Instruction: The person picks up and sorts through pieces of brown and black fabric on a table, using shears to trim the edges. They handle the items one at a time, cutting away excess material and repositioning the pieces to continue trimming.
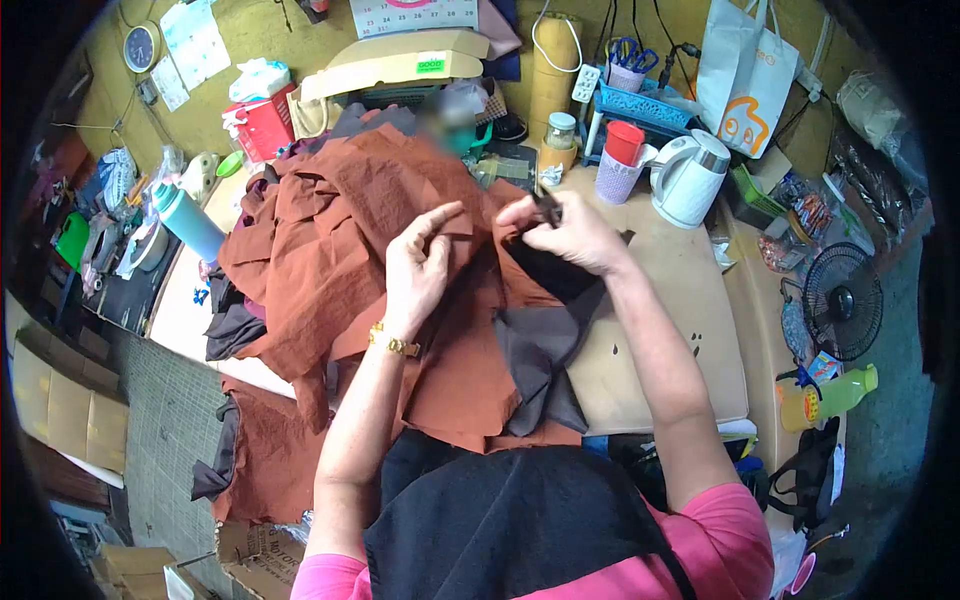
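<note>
Pinching rust-brown cloth (350, 205) between thumb and fingers, the left hand (418, 262) sits toward ten o'clock, where the fabric heaps; the right hand (575, 232), toward two, clasps a small dark tool (547, 205). Near twelve, a green label (431, 66) reads "GOOD" below a dated wall calendar (415, 16); at seven, a cardboard carton (258, 552) shows "MOTOR".

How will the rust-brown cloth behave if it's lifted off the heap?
The rust-brown cloth will probably flop and drape, as it lies in loose, rumpled folds. A single layer looks thin, so likely light for its spread. It may not lift away cleanly, though: its folds overlap, and dark grey cloth lies against it.
</note>
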The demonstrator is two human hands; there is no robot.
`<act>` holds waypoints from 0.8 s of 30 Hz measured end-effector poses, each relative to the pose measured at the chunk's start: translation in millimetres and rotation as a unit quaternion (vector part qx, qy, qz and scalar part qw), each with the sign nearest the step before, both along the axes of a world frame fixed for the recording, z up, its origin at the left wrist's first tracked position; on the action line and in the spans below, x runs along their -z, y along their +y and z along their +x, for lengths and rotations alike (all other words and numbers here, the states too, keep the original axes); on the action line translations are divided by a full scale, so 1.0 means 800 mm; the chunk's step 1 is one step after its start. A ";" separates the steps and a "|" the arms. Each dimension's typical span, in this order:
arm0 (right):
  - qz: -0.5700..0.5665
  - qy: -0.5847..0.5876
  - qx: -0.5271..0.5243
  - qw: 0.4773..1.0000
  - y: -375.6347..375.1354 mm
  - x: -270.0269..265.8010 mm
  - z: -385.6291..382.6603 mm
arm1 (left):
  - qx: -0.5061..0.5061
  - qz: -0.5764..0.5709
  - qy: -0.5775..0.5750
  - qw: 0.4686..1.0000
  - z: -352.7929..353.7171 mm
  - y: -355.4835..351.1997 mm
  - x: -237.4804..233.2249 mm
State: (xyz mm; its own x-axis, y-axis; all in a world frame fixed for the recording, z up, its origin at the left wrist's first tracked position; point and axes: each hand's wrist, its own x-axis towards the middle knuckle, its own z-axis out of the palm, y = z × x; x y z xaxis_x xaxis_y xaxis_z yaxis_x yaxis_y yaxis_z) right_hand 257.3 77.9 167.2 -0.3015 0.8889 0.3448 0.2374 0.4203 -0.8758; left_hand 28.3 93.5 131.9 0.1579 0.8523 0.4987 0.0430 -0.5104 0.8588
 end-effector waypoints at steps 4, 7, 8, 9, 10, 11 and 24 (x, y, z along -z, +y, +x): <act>0.084 -0.029 0.087 0.992 0.003 0.005 -0.053 | 0.048 -0.083 -0.139 0.986 -0.010 0.002 0.013; 0.153 -0.064 0.077 0.983 0.008 0.003 -0.063 | 0.005 -0.036 -0.128 0.991 -0.018 0.018 0.023; 0.215 -0.102 0.087 0.967 0.010 0.000 -0.067 | -0.020 -0.007 -0.094 0.995 -0.024 0.026 0.025; 0.222 -0.118 0.067 0.965 0.004 -0.009 -0.070 | -0.062 0.001 -0.080 0.995 -0.027 0.026 0.015; 0.223 -0.118 0.063 0.966 0.001 -0.014 -0.075 | -0.068 -0.013 -0.077 0.995 -0.034 0.028 0.009; 0.237 -0.105 0.025 0.965 -0.002 -0.019 -0.081 | -0.067 -0.010 -0.059 0.996 -0.039 0.027 0.005; 0.157 0.009 0.028 0.987 -0.069 0.024 -0.115 | -0.141 0.209 0.170 0.953 -0.045 -0.135 -0.012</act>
State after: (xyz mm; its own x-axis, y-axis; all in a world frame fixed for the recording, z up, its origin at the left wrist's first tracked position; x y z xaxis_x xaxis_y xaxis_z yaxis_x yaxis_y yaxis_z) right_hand 165.0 22.6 147.6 -0.2453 0.7525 0.6112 0.2535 0.6583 -0.7088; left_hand -7.9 -14.6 141.6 0.1650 0.6231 0.7645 0.4692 -0.7314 0.4949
